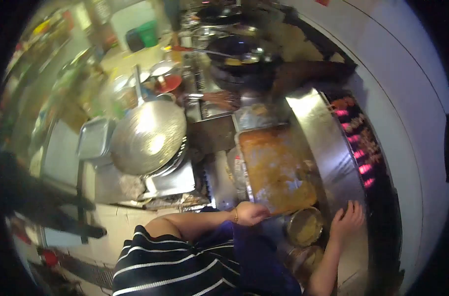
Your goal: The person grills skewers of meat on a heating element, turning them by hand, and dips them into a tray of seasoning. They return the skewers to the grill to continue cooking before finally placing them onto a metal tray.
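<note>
My left hand point(251, 213) is curled closed near the lower left corner of a large tray point(250, 190) smeared with orange-brown sauce. Whatever its fingers may hold is hidden. My right hand point(347, 219) lies open, fingers stretched out, at a shiny metal ledge point(328, 148). Past that ledge, skewers of food point(365, 135) line a long grill point(382, 182) with glowing pink-red spots. Between my hands sits a round bowl point(305, 227) of yellowish powder or paste, and a second round container point(303, 259) is partly covered by my right forearm.
To the left, a big shiny wok point(150, 135) rests on a stove, beside a stack of metal trays point(95, 140). Further back are a dark wok point(244, 52) with a long-handled utensil, red-filled bowls point(169, 83) and a green bin point(147, 33). A clear plastic bag point(256, 116) lies behind the sauce tray.
</note>
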Demonstrator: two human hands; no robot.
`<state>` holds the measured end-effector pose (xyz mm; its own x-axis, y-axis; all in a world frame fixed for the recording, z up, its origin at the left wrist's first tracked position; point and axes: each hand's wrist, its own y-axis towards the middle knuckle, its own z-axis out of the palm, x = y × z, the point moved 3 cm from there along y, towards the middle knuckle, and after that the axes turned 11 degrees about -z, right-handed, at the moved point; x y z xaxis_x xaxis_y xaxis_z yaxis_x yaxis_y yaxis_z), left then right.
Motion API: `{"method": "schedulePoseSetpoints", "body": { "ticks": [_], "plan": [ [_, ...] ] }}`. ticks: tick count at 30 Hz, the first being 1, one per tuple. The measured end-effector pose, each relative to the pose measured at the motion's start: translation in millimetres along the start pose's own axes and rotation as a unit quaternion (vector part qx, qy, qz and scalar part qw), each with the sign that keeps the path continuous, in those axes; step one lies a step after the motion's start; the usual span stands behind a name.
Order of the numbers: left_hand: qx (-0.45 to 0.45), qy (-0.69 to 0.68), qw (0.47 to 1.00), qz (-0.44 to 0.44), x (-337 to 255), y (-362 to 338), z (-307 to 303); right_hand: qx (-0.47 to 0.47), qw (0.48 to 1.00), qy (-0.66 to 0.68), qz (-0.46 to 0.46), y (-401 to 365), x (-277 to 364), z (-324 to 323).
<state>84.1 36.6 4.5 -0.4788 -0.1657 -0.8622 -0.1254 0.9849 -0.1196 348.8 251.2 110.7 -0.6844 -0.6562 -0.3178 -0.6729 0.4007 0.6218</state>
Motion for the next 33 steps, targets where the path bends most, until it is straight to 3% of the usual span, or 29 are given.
{"method": "schedulePoseSetpoints", "body": {
  "ticks": [12, 17, 20, 22, 26, 30, 33],
  "plan": [
    [-0.222, -0.04, 0.958, -0.176, 33, -121, -9, 0.013, 0.999, 0.017, -0.049, -5, -4, 5],
    [-0.26, -0.08, 0.944, -0.188, 34, -135, -3, 0.04, 0.999, 0.004, -0.028, -5, -1, -5],
    [-0.226, -0.097, 0.951, -0.186, 30, -123, -1, 0.083, 0.996, 0.018, -0.021, 2, 3, -17],
    [-0.177, -0.105, 0.962, -0.178, 25, -106, -1, -0.005, 0.998, 0.029, -0.049, 4, 5, -16],
    [-0.154, -0.093, 0.973, -0.143, 3, -60, -14, 0.062, 0.996, 0.048, -0.041, 3, 7, -14],
    [-0.173, -0.213, 0.961, -0.037, -12, 14, -38, 0.07, 0.996, 0.047, -0.037, 3, 8, -11],
    [-0.202, -0.188, 0.96, -0.041, -76, 61, -76, 0.071, 0.995, 0.065, -0.03, 8, 6, -12]
  ]
}}
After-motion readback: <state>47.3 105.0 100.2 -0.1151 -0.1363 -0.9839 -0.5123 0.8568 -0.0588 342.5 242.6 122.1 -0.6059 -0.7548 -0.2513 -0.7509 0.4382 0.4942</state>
